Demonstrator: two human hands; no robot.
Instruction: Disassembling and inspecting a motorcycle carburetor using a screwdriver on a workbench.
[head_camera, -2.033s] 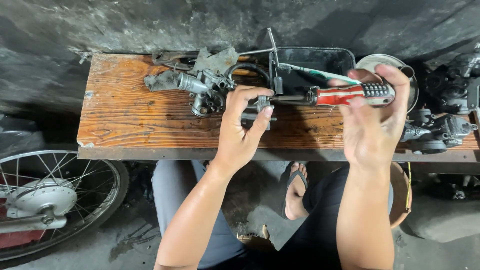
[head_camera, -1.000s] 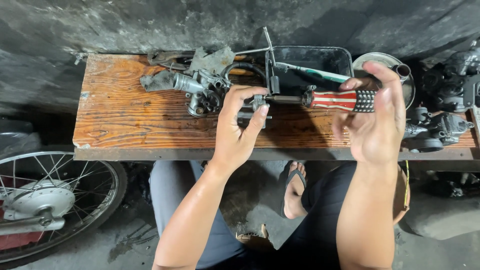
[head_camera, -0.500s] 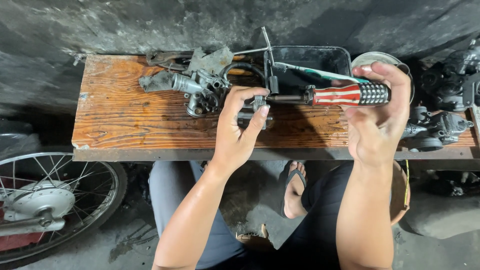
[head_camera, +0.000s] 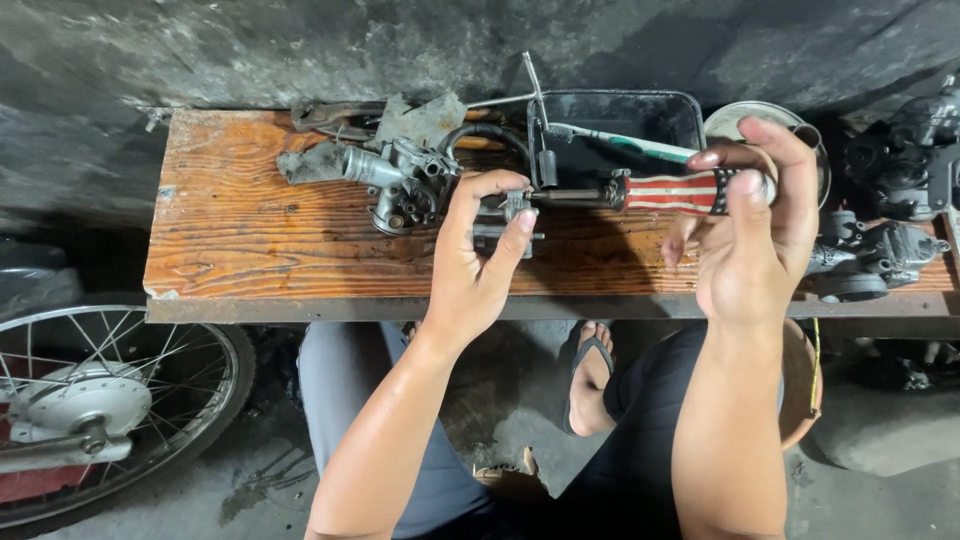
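Your right hand (head_camera: 755, 235), right of centre, grips the striped handle of a screwdriver (head_camera: 660, 192) whose long axis runs level across the frame, tip pointing left. That tip meets the small metal part (head_camera: 515, 212) pinched in your left hand (head_camera: 475, 255) at centre. A carburetor (head_camera: 400, 185) lies just left; a black tray (head_camera: 615, 135) sits behind on the wooden bench (head_camera: 250, 235).

The bench (head_camera: 250, 230) is rough, orange-stained wood with visible grain. The carburetor (head_camera: 405, 185) on it is dull, grimy cast metal. The screwdriver (head_camera: 690, 192) has a glossy striped plastic handle and a dark steel shaft. The tray (head_camera: 640, 110) at the far edge looks like glossy black plastic.
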